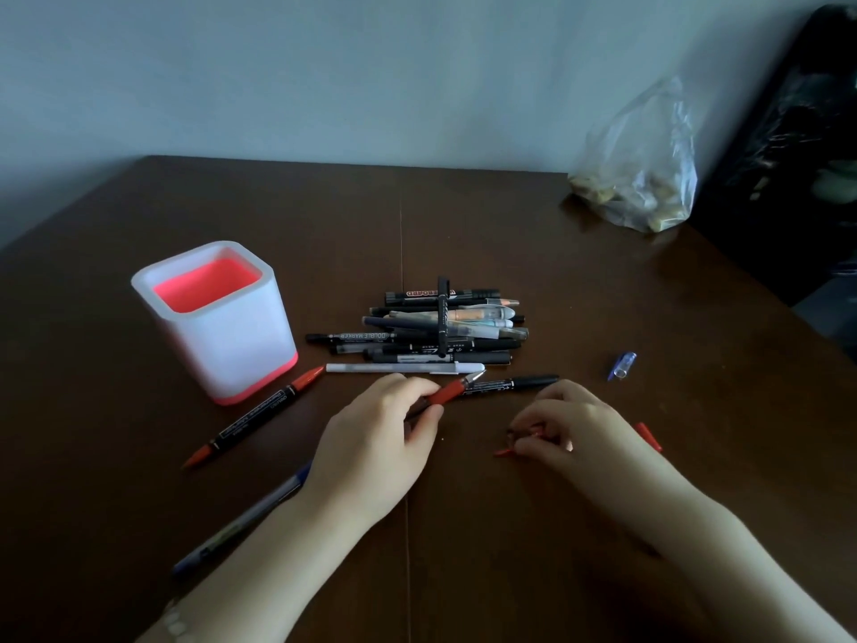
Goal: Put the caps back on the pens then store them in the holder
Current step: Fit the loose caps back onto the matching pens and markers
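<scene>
Forearms first, since they fill the bottom of the view. Our left hand [380, 438] has its fingers wrapped around a red pen [452, 391], with the bare tip poking up and to the right, low over the table [139, 480]. Our right hand [561, 429] is curled over something small and red. We're fairly sure it's the red cap [503, 452] for that pen, since a thin red bit sticks out left of the fingers. Pen and cap are near each other but not joined yet.

Progress-wise, we'd say we're basically at the start. The holder [218, 327], a white square cup with a pink-red inside, sits off to the left, and nothing shows above its rim. The pile of pens [445, 327] lies behind the hands, a mix of black markers and pale barrels, and we can't tell which are capped.

Loose ones lie around too:
- a white pen [403, 368] just in front of the pile
- a red-tipped marker [259, 413] beside the holder
- a blue pen [259, 508] by our left forearm

A blue cap [622, 365] lies on its own to the right, and another red piece [649, 436] peeks out beyond the right hand.
</scene>
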`<state>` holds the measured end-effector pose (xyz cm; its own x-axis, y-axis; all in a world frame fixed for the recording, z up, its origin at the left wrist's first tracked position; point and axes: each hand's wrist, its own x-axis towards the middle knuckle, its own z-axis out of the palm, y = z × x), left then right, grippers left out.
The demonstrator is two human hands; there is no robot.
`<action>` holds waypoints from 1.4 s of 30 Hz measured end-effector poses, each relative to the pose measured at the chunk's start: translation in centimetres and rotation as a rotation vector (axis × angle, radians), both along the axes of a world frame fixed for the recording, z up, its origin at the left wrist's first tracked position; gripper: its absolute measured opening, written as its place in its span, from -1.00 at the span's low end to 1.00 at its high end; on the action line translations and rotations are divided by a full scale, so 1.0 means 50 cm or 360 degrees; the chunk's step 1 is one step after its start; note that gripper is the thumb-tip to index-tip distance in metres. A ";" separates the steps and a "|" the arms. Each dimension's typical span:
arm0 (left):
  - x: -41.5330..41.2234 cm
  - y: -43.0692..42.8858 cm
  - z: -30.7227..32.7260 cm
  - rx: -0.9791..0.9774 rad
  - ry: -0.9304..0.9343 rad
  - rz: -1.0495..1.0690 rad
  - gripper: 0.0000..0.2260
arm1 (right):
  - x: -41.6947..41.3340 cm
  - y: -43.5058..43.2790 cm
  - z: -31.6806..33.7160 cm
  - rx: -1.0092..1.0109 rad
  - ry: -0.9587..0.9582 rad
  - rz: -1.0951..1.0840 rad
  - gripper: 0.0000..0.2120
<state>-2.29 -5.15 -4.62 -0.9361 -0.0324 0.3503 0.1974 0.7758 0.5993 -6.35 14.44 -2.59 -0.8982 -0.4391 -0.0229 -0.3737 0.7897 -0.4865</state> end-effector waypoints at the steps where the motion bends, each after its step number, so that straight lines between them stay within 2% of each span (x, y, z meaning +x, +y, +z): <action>1: 0.000 -0.001 -0.001 -0.0004 -0.0002 -0.0001 -0.80 | 0.000 0.001 -0.001 0.0010 -0.0019 0.0049 -0.83; 3: -0.001 -0.003 -0.001 -0.0007 -0.0007 0.0000 -0.80 | -0.001 -0.003 -0.001 0.0051 -0.0007 0.0123 -0.87; 5: 0.000 -0.004 -0.001 0.0008 -0.0004 0.0009 -0.79 | -0.007 -0.010 0.007 -0.0069 0.0075 0.0095 -0.89; 7: -0.001 -0.006 0.001 0.0022 0.0007 0.0011 -0.78 | -0.018 -0.016 0.023 -0.0380 0.0160 -0.0063 -0.83; 9: -0.002 -0.008 0.002 0.0044 0.0008 0.0004 -0.77 | -0.036 -0.026 0.046 -0.0733 0.0173 -0.0207 -0.87; 11: -0.002 -0.012 0.002 0.0068 0.0011 -0.0003 -0.78 | -0.051 -0.037 0.055 -0.1003 0.0044 -0.0267 -0.93; 14: -0.002 -0.015 0.002 0.0087 0.0031 0.0013 -0.81 | -0.054 -0.050 0.032 -0.1154 -0.0217 -0.0263 -0.85; 19: -0.007 -0.017 0.003 0.0075 0.0076 -0.0006 -0.81 | -0.047 -0.047 0.011 -0.1206 -0.0370 -0.0271 -0.81; 25: 0.001 -0.013 0.010 0.0088 0.0063 -0.0121 -0.69 | -0.036 -0.050 0.007 -0.1154 -0.0395 -0.0187 -0.80; 28: 0.002 -0.012 0.010 0.0068 0.0089 -0.0168 -0.72 | -0.030 -0.054 0.005 -0.1087 -0.0402 -0.0146 -0.82; 32: -0.001 -0.016 0.010 0.0115 0.0140 -0.0179 -0.73 | -0.018 -0.059 0.012 -0.1192 -0.0478 -0.0125 -0.83; 36: 0.000 -0.020 0.020 0.0150 0.0149 -0.0215 -0.75 | -0.009 -0.059 0.022 -0.1201 -0.0403 -0.0041 -0.83; 42: 0.007 -0.022 0.055 0.0251 -0.0033 -0.0301 -0.80 | 0.001 -0.061 0.034 -0.1158 -0.0284 0.0024 -0.81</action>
<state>-1.95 -6.26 -1.85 -0.9376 0.0912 0.3356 0.3166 0.6230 0.7153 -6.32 11.40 -0.88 -0.9017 -0.4114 0.1331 -0.2483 0.2408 -0.9383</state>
